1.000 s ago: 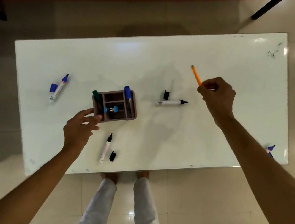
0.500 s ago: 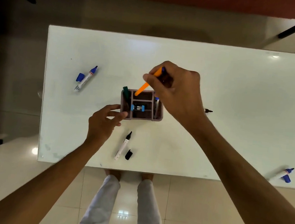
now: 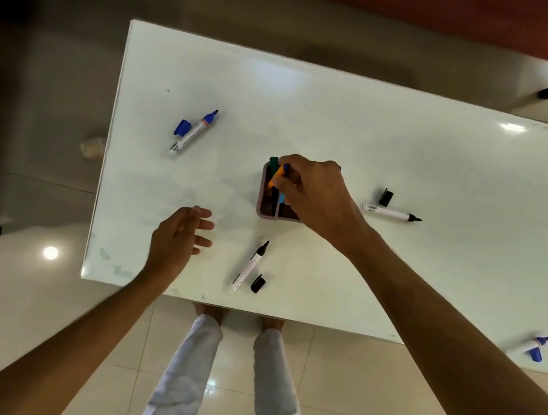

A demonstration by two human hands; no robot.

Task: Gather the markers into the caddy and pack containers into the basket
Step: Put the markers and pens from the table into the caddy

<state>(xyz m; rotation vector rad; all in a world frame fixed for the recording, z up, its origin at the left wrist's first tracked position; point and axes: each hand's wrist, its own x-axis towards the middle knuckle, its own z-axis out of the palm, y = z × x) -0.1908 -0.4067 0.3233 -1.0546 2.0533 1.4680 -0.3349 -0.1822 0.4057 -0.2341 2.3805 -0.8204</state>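
A brown caddy stands mid-table with a green marker sticking out of it. My right hand covers most of the caddy and pinches an orange pen that points down into it. My left hand hovers open over the table to the caddy's lower left, apart from it. Uncapped markers lie loose: a blue one with its cap at the left, a black one with its cap near the front edge, and another black one with its cap right of the caddy.
The white table has a further blue marker at its front right corner. My legs show below the front edge. A small pale object lies on the tiled floor left of the table. No basket or containers are in view.
My right hand carried the orange pen from the table's right side over to the caddy and lowered it in. My left hand let go of the caddy's side and drew back left.
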